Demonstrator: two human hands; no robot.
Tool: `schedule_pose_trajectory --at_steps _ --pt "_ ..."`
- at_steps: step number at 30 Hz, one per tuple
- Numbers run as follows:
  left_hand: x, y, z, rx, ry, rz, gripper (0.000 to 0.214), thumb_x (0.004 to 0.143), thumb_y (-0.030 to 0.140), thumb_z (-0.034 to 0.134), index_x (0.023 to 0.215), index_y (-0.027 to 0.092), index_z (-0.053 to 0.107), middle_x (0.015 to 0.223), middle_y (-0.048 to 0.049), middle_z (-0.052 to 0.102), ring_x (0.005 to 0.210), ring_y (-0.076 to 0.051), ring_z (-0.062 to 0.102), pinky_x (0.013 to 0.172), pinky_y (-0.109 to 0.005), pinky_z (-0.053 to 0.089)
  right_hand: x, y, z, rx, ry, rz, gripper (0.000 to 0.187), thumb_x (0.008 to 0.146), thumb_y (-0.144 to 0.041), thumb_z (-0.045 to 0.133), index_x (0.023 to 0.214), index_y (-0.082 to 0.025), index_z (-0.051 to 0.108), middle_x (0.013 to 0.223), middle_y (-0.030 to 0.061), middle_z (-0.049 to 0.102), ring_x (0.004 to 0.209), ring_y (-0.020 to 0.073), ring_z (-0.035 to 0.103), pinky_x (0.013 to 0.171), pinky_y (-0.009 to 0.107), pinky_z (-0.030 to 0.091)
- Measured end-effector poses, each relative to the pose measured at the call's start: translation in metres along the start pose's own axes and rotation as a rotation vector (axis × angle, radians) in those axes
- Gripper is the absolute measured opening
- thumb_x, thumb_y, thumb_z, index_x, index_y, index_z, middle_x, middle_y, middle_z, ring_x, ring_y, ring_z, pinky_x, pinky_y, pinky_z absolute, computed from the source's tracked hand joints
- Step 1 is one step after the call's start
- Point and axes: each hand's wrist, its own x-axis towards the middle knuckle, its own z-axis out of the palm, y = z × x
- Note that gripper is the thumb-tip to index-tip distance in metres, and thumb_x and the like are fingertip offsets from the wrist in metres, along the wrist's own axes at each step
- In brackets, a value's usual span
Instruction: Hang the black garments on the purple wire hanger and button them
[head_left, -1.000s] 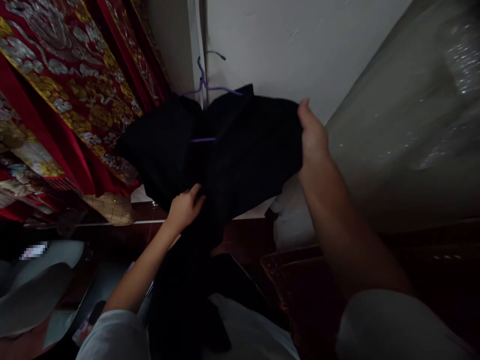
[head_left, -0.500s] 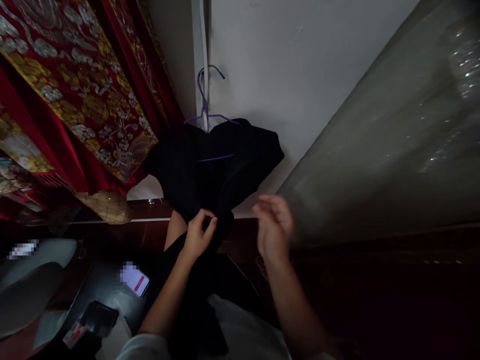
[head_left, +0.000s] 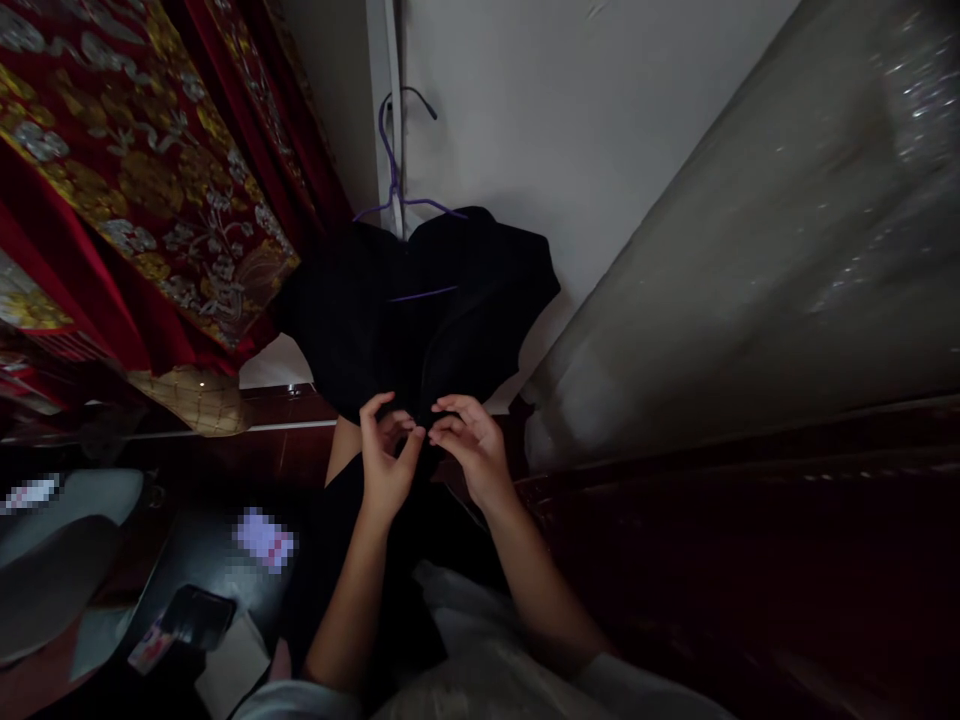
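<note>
A black top (head_left: 495,290) with an open front hangs on a purple clothes hanger (head_left: 394,187). My left hand (head_left: 386,455) is at the lower front of the top, its index finger raised and its thumb and other fingers closed at the cloth edge. Facing it from the right is my right hand (head_left: 472,445), with thumb and fingers apart close to the same edge. Whether its fingertips touch the cloth is hard to see. The dark fabric hides the details between the hands.
Red embroidered cloth (head_left: 217,200) with gold and silver patterns hangs at the left. A large plastic-wrapped object (head_left: 712,270) leans at the right by the white wall (head_left: 562,110). Lower left, a lit phone (head_left: 264,540) and a dark phone-like object (head_left: 196,617) lie on a dark surface.
My right hand has moved left to the front of the top, beside my left hand. The left hand's index finger has lifted away from its thumb. The view has shifted slightly.
</note>
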Motion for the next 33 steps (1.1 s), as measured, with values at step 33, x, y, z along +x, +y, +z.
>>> schedule_pose_trajectory --at_steps 33 --pt "0.002 0.037 -0.029 0.263 -0.247 -0.049 0.025 0.090 0.014 0.065 0.109 0.022 0.050 0.087 0.0002 0.059 0.082 -0.013 0.062 0.076 -0.024 0.046 0.069 -0.046 0.017 -0.624 -0.032 -0.707 0.017 0.098 -0.037 0.059 0.089 -0.025 0.066 0.093 0.0059 0.062 0.084 0.0202 0.059 0.073 0.037 0.051"
